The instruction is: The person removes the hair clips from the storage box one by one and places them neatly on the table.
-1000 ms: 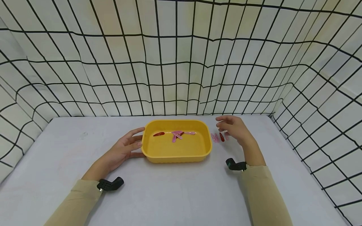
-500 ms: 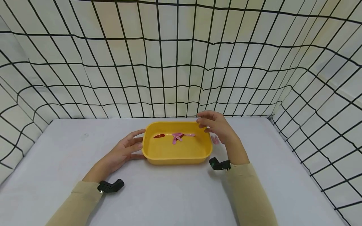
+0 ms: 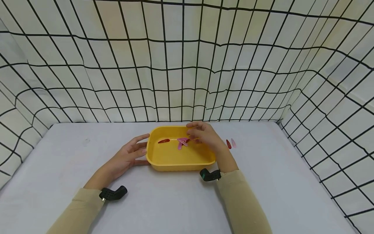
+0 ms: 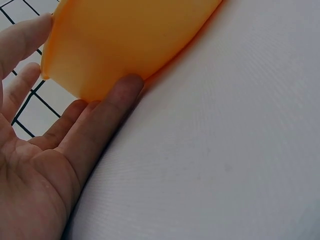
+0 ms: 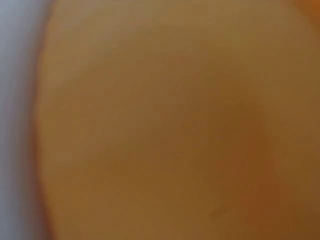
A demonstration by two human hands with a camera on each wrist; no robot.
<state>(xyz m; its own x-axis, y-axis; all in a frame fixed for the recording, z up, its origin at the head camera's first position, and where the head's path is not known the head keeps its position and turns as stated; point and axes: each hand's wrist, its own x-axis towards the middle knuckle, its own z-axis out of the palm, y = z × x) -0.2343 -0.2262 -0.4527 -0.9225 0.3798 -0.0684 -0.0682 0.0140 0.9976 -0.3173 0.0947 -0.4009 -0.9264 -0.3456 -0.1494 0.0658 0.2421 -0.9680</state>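
Observation:
A yellow tray (image 3: 181,159) stands on the white table. Inside lie a red hair clip (image 3: 164,141) and a small cluster of pink hair clips (image 3: 182,143) with a red one among them. My left hand (image 3: 127,154) rests against the tray's left end; in the left wrist view its fairly straight fingers touch the tray wall (image 4: 115,45). Over the right half of the tray, my right hand (image 3: 205,136) reaches down with bent fingers beside the cluster. Its thumb and fingertips are partly hidden, so any clip between them cannot be made out.
Right of the tray, a red clip (image 3: 229,144) and a pale pink clip (image 3: 233,143) lie side by side on the table (image 3: 163,201). A black wire grid (image 3: 182,87) rises along the back and sides. The right wrist view is blurred.
My right hand has moved left, from above the clips beside the tray, across the rim and down into the tray. The left hand has stayed at the tray's left end.

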